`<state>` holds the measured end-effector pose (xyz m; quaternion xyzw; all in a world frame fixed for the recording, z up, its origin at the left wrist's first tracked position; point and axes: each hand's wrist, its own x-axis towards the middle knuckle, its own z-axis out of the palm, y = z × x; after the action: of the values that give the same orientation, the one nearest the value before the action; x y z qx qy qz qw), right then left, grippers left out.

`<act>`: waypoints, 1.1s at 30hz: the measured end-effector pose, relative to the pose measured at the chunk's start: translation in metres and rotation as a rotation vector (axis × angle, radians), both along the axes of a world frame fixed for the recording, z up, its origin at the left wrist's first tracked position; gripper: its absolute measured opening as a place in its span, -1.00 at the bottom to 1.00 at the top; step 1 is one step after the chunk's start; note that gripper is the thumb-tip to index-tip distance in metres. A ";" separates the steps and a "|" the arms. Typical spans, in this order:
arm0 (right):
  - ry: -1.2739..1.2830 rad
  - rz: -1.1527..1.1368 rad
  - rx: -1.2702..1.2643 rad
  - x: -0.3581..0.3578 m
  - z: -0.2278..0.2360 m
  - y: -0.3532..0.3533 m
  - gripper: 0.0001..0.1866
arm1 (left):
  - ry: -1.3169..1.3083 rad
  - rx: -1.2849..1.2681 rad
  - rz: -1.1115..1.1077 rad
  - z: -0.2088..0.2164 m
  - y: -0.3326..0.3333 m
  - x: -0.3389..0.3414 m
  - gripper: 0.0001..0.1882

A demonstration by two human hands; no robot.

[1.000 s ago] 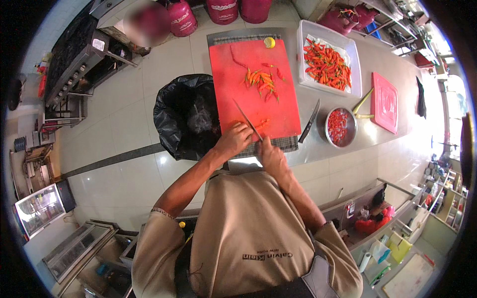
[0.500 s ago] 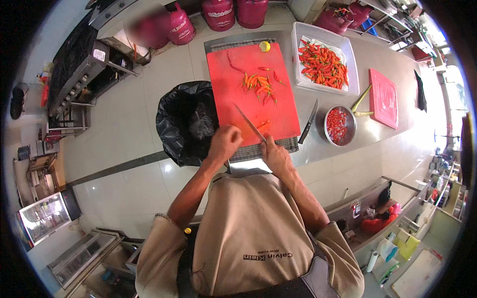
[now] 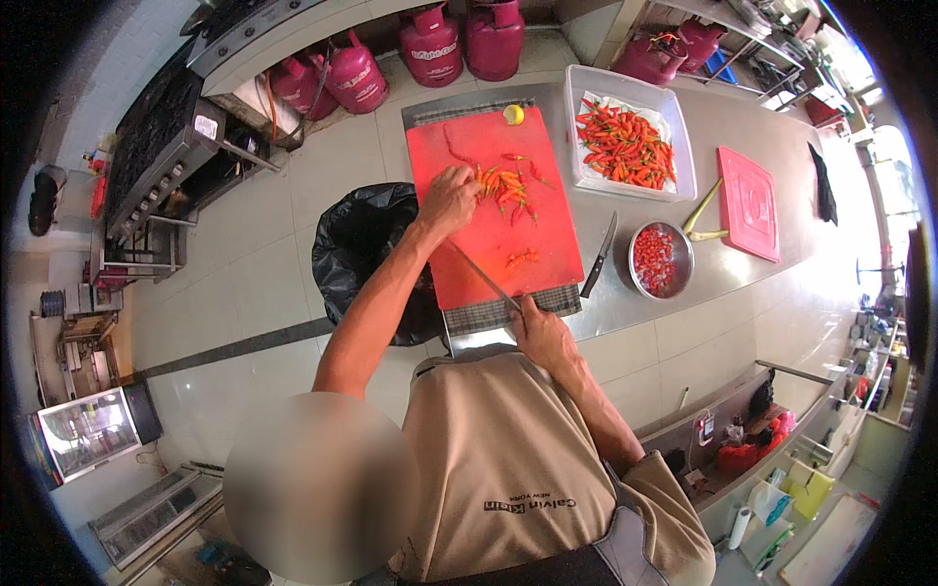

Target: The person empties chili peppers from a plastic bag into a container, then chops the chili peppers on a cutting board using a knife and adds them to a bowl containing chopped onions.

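Observation:
A red cutting board (image 3: 464, 264) lies in front of me, with a small pile of orange-red chili peppers (image 3: 508, 188) on it. My left hand (image 3: 449, 200) reaches over the board to the pile's left edge, its fingers closed around a chili at the tips; the hand hides part of that chili. In my right hand (image 3: 542, 330), at the board's near edge, is the handle of a kitchen knife (image 3: 484, 275); its blade points away and to the left across the board. Cut chili pieces (image 3: 523, 258) lie right of the blade.
A black-lined bin (image 3: 357, 234) stands left of the board. To the right are a second knife (image 3: 601, 256), a steel bowl of chopped chili (image 3: 640, 283), a white tub (image 3: 630, 190) of whole chilies and a pink lid (image 3: 750, 205). A cut yellow citrus fruit (image 3: 514, 115) sits at the board's far edge.
My left hand has moved from the board's near left edge, away from me, to the chili pile. The right hand still holds the knife, slightly nearer to me.

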<state>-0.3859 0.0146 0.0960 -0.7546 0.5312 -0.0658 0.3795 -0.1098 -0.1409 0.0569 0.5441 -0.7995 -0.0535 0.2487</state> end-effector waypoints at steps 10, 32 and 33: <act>-0.018 0.010 0.068 -0.009 -0.005 0.001 -0.71 | -0.033 0.008 -0.138 0.002 0.020 0.002 -0.86; 0.266 0.071 -0.003 0.023 0.028 -0.013 -0.75 | 0.188 0.235 -0.045 -0.012 0.149 -0.048 -0.83; 0.248 0.067 -0.006 0.020 0.002 -0.013 -0.75 | 0.193 0.230 -0.059 -0.013 0.145 -0.050 -0.83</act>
<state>-0.3660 0.0017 0.0984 -0.7753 0.5485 0.0390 0.3108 -0.1599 0.0042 0.0444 0.5376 -0.7760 -0.2042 0.2588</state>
